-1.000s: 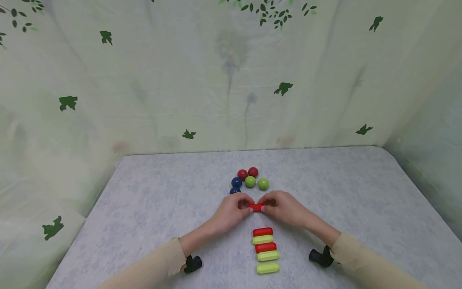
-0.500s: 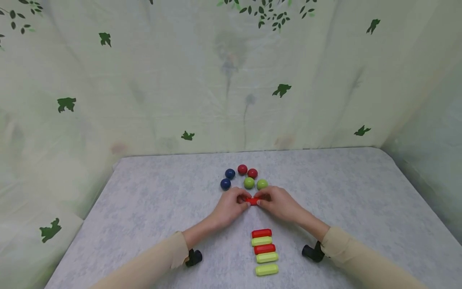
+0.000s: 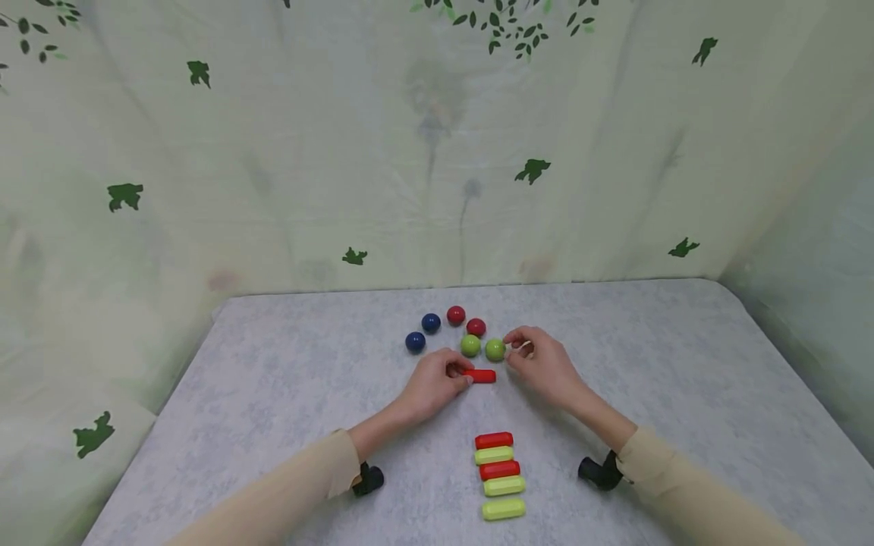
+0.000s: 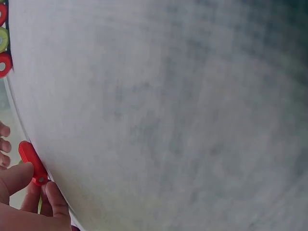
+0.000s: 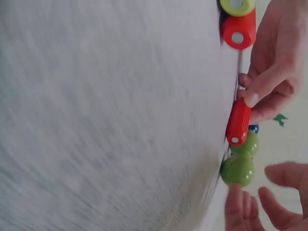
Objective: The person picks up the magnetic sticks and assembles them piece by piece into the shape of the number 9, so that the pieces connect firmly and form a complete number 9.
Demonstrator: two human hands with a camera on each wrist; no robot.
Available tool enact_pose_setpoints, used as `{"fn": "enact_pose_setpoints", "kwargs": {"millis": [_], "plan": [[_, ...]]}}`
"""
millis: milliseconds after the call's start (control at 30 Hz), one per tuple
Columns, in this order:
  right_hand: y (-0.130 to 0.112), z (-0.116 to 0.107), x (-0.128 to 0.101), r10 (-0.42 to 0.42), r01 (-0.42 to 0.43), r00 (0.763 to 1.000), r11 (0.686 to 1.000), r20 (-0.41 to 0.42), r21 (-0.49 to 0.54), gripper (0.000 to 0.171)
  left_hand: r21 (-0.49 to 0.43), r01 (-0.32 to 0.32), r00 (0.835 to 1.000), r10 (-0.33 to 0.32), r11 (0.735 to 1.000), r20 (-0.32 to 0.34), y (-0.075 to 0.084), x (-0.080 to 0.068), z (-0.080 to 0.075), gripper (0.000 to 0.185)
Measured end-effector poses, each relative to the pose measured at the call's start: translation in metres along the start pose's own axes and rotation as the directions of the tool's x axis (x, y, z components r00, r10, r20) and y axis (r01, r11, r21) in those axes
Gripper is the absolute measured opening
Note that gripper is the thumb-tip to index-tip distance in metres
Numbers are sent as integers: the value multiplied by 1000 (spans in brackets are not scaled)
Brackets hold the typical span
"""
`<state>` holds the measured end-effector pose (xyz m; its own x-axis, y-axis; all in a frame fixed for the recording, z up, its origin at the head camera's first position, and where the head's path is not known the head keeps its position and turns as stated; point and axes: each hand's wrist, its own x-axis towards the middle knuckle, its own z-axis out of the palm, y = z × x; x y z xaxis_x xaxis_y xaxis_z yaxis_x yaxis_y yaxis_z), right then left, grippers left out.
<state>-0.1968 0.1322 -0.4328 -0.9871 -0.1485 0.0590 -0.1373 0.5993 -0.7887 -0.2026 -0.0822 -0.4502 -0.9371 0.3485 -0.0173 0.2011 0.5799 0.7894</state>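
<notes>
In the head view my left hand [image 3: 432, 385] pinches the left end of a short red rod [image 3: 483, 376] between thumb and fingers. The rod lies sideways, its right end free. My right hand [image 3: 545, 369] is just right of the nearer-right green ball [image 3: 495, 349], thumb and fingers parted. In the right wrist view its fingertips [image 5: 234, 197] come right up to that ball [image 5: 237, 170]; whether they touch it I cannot tell. A second green ball [image 3: 470, 346] sits beside it, behind the rod.
Behind are two red balls [image 3: 456, 315] and, to the left, two blue balls [image 3: 415, 342]. Closer to me, several red and yellow-green rods [image 3: 500, 470] lie in a column. A leaf-patterned cloth [image 3: 437, 152] hangs behind the grey table [image 3: 287, 364].
My right hand has let go of the red rod and moved up and right to the green ball. The rod went slightly farther away. Both blue balls have rolled left, away from the others.
</notes>
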Motion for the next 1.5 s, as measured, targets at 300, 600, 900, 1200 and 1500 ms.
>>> {"fn": "enact_pose_setpoints", "kwargs": {"millis": [300, 600, 900, 1200, 1500], "plan": [[2, 8, 20, 20, -14, 994, 999, 109, -48, 48, -35, 9, 1000, -9, 999, 1, 0, 3, -1, 15], [7, 7, 19, -4, 14, 988, 998, 157, -64, 39, -44, 10, 1000, -11, 999, -21, -1, 1, -2, 15], [11, -7, -2, -32, 64, 975, 988, 218, -142, 40, -50, 8, 1000, -8, 999, -10, 0, 0, -1, 17], [13, -4, -6, -22, 49, 978, 991, 209, -126, 40, -74, 10, 1000, -11, 997, -13, -1, -1, -2, 17], [16, -3, -7, -30, 56, 977, 992, 210, -116, 40, -89, 28, 992, -39, 996, -117, 1, 1, -4, 13]]}}
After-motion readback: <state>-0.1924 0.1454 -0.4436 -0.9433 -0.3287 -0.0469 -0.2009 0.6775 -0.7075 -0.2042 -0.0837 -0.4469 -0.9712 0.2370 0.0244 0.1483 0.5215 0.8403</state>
